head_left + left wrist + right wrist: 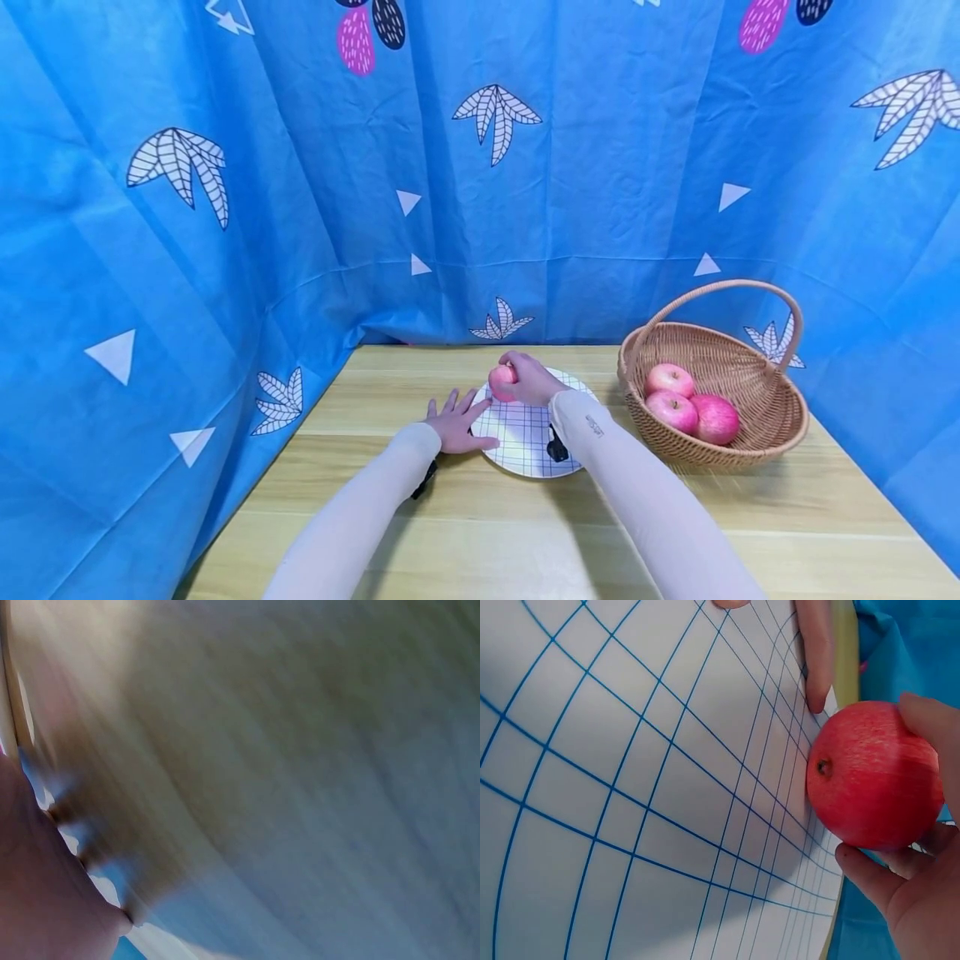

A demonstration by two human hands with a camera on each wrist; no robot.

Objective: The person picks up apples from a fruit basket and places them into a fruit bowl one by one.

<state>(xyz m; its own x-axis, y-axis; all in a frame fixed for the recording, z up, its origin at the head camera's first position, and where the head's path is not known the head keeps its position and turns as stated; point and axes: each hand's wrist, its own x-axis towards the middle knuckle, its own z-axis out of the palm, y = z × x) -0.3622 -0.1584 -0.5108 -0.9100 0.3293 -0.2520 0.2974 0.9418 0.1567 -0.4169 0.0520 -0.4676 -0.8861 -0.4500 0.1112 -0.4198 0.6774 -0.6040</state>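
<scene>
Sleeve mark: small dark print on the right sleeve [594, 425], on the near-right side of the plate [525, 450]; too small to read.
Plate: round, white, blue crossing lines; sits on the counter [480, 546].
Left hand [455, 428]: at the plate's left edge, fingers straight and spread wide, thumb and a fingertip over the rim.
Right hand [534, 382]: over the plate's far side, fingers and thumb curled round the held apple [501, 383], gap narrowed to fruit width.
Held apple: red, at the plate's far-left edge; can't tell if it touches the surface.
Basket [720, 358]: woven, arched handle, right of the plate, standing apart from it.
Basket load: three apples [672, 411], pink-red, bunched together.
Curtain [495, 217]: blue, beyond the plate, printed with white leaves and triangles.
</scene>
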